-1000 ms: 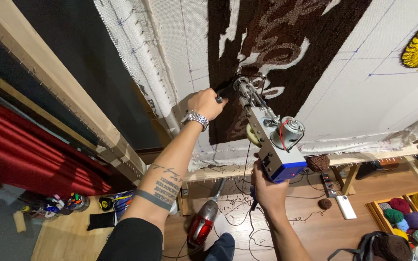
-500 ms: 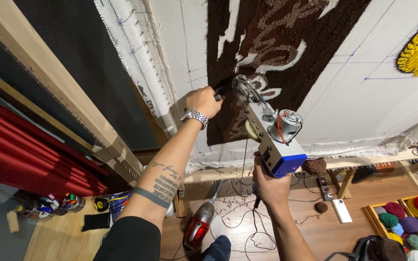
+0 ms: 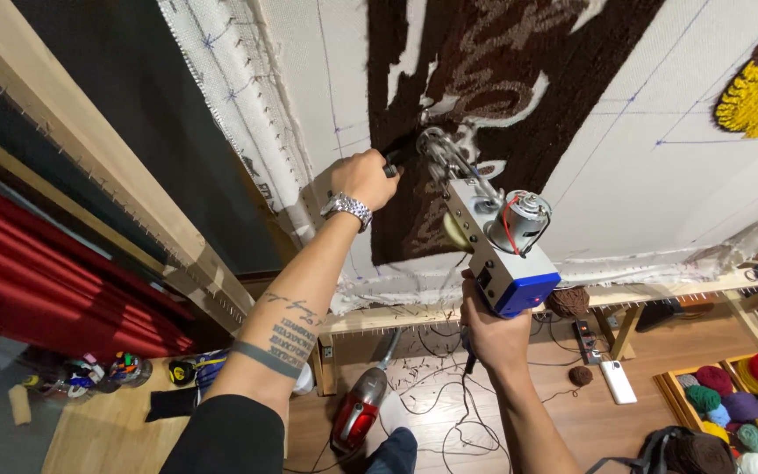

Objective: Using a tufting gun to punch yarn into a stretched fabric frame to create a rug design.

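My left hand [image 3: 363, 178] is fisted around the black front handle of the grey-and-blue metal tufting gun [image 3: 491, 235], fingers curled tight and pressed together; my right hand [image 3: 493, 329] closes around the rear grip beneath the blue housing, fingers wrapped on it though their tips are hidden from me; the gun lies between my two hands, its long axis running from the right hand below up and leftward to the needle end, which meets the stretched white backing cloth [image 3: 660, 202] at the left edge of the dark brown tufted pile patch [image 3: 493, 88], just beside my left knuckles; the left hand is the nearer one to the working tip; the cloth hangs on the pale wooden frame [image 3: 89, 149], near its lower left corner; set against the frame a second ago, gun and both hands sit slightly higher along the brown patch's edge, grips unchanged; balls of coloured yarn [image 3: 747, 408] lie well apart on the floor.
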